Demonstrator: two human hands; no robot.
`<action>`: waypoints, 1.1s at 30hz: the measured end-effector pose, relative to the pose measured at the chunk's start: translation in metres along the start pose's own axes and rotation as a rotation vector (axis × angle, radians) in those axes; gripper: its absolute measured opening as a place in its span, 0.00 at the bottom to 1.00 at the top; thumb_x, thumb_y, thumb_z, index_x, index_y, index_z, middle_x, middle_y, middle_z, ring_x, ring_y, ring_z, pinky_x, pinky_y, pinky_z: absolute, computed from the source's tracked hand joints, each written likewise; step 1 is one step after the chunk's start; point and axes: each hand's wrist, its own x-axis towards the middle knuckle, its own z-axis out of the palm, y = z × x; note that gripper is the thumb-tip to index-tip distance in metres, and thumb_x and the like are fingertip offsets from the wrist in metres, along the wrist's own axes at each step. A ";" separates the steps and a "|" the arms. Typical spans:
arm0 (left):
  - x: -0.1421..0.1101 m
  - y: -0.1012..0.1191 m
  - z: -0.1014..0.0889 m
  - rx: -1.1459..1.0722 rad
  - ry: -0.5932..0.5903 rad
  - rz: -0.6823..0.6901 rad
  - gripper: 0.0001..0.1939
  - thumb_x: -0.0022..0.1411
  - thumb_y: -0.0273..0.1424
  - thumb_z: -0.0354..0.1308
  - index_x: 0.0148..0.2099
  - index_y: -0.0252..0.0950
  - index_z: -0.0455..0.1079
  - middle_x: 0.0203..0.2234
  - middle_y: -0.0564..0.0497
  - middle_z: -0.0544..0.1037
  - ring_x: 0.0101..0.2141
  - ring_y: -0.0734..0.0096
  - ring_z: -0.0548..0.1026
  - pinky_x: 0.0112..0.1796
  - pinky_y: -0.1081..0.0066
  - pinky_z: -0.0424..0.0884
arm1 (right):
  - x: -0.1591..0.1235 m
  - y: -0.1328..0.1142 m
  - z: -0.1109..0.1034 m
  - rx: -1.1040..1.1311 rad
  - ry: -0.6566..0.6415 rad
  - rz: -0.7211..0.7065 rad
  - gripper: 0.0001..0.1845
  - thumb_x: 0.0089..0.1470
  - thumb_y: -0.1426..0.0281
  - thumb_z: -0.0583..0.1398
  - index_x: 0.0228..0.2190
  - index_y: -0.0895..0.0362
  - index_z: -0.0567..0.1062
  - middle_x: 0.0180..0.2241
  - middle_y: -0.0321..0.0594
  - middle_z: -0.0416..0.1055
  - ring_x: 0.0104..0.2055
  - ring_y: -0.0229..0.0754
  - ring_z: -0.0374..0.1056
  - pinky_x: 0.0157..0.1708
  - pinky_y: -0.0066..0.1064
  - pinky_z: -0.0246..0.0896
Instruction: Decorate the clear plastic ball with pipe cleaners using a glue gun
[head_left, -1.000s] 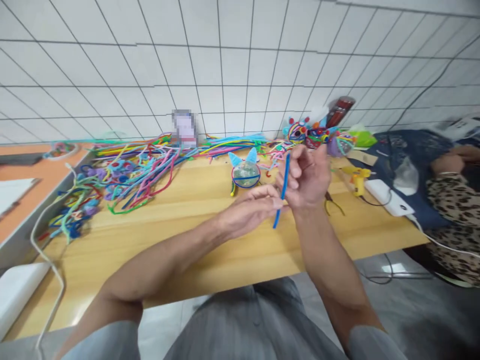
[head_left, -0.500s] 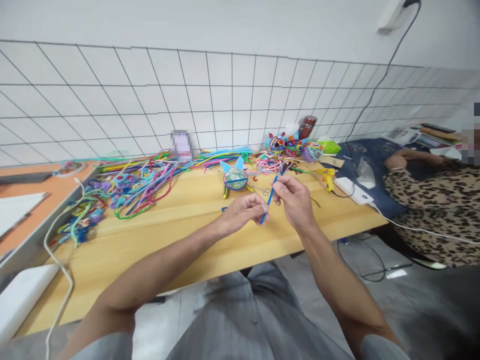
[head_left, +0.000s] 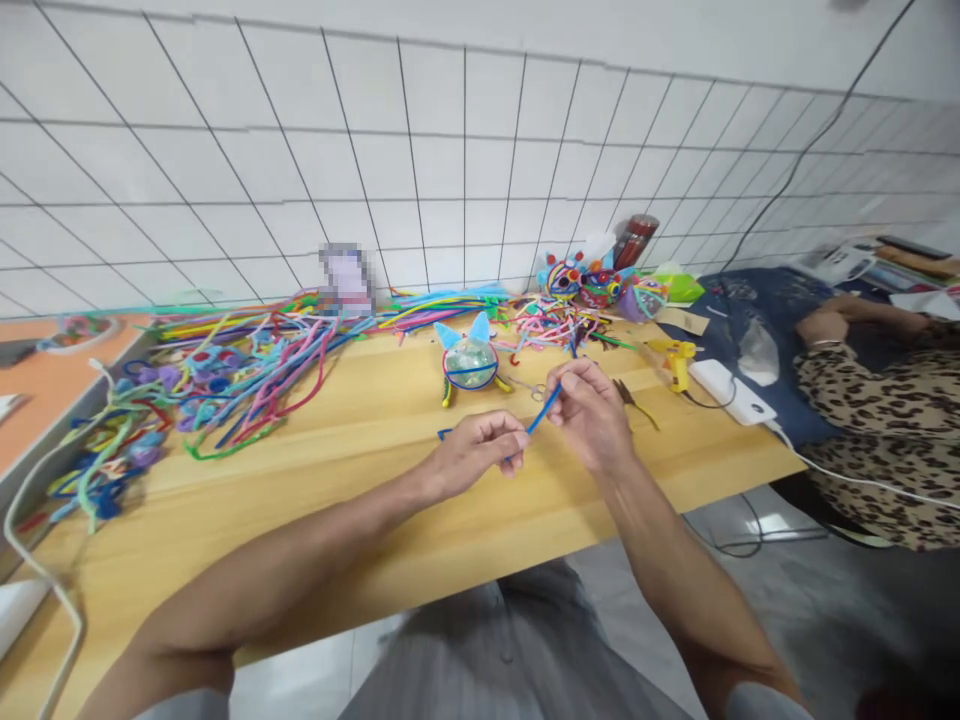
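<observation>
A blue pipe cleaner (head_left: 543,411) stretches slantwise between my two hands above the wooden table. My left hand (head_left: 487,443) pinches its lower end between thumb and fingers. Higher up, my right hand (head_left: 589,408) is closed on the other part, and a short blue tip sticks out above the fingers. Just beyond my hands stands a clear round ball figure (head_left: 471,364) with light-blue ears, a blue band across it and yellow feet. Scissors (head_left: 537,391) lie behind my right hand, partly hidden. Pliers (head_left: 636,402) with yellow handles rest to its right.
Colourful pipe cleaners (head_left: 285,375) are heaped at the left and back. Decorated balls (head_left: 562,280) and a red-brown flask (head_left: 636,242) stand by the tiled wall. A yellow glue gun (head_left: 675,362) and white power strip (head_left: 731,391) are at right, near a person's leopard-print sleeve (head_left: 840,390).
The view has shifted closer to the table. The blue pipe cleaner now slants more, with my right hand lower around it; both hands still hold it.
</observation>
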 end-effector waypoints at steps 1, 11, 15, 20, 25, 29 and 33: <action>0.001 -0.003 -0.004 -0.012 0.004 -0.012 0.26 0.59 0.53 0.69 0.37 0.33 0.71 0.25 0.53 0.77 0.25 0.75 0.74 0.31 0.72 0.71 | 0.004 0.003 -0.001 -0.001 0.003 0.006 0.18 0.45 0.60 0.75 0.28 0.54 0.74 0.28 0.30 0.74 0.21 0.30 0.64 0.18 0.22 0.58; -0.016 -0.015 -0.030 -0.172 0.094 0.116 0.18 0.68 0.44 0.66 0.50 0.35 0.72 0.34 0.49 0.82 0.31 0.71 0.79 0.36 0.70 0.74 | 0.029 0.033 -0.004 0.062 0.154 0.149 0.19 0.42 0.62 0.76 0.25 0.54 0.73 0.27 0.30 0.73 0.23 0.31 0.63 0.19 0.22 0.57; -0.020 -0.015 -0.035 -0.235 -0.050 0.157 0.31 0.71 0.53 0.58 0.66 0.39 0.66 0.53 0.38 0.81 0.44 0.57 0.82 0.46 0.60 0.75 | 0.023 0.039 0.000 0.010 0.134 0.221 0.19 0.42 0.59 0.76 0.26 0.53 0.74 0.27 0.30 0.72 0.26 0.33 0.62 0.22 0.25 0.57; -0.008 -0.019 -0.030 0.111 0.085 0.039 0.20 0.66 0.48 0.66 0.49 0.38 0.72 0.37 0.51 0.76 0.35 0.70 0.71 0.37 0.70 0.67 | -0.001 0.044 0.013 -0.291 -0.114 0.038 0.11 0.53 0.61 0.72 0.27 0.53 0.79 0.29 0.33 0.70 0.33 0.37 0.65 0.36 0.32 0.61; 0.004 -0.016 -0.016 0.248 0.129 0.093 0.21 0.65 0.49 0.66 0.35 0.35 0.71 0.30 0.54 0.70 0.33 0.72 0.67 0.37 0.70 0.66 | -0.018 0.043 0.007 -0.344 -0.184 0.024 0.12 0.57 0.58 0.70 0.29 0.53 0.80 0.31 0.34 0.70 0.35 0.39 0.67 0.39 0.35 0.63; 0.015 -0.017 -0.004 0.070 0.059 -0.021 0.23 0.65 0.51 0.64 0.35 0.34 0.73 0.29 0.52 0.75 0.34 0.69 0.75 0.41 0.67 0.73 | -0.015 0.031 -0.043 -0.542 -0.189 0.065 0.22 0.59 0.49 0.66 0.46 0.51 0.79 0.40 0.40 0.76 0.42 0.45 0.72 0.44 0.39 0.68; 0.025 -0.026 0.007 -0.129 0.091 -0.114 0.24 0.60 0.51 0.68 0.41 0.35 0.72 0.29 0.54 0.74 0.26 0.75 0.72 0.30 0.72 0.71 | -0.005 0.021 -0.130 -1.351 0.303 -0.177 0.30 0.56 0.50 0.67 0.52 0.56 0.76 0.54 0.55 0.74 0.59 0.61 0.67 0.60 0.55 0.61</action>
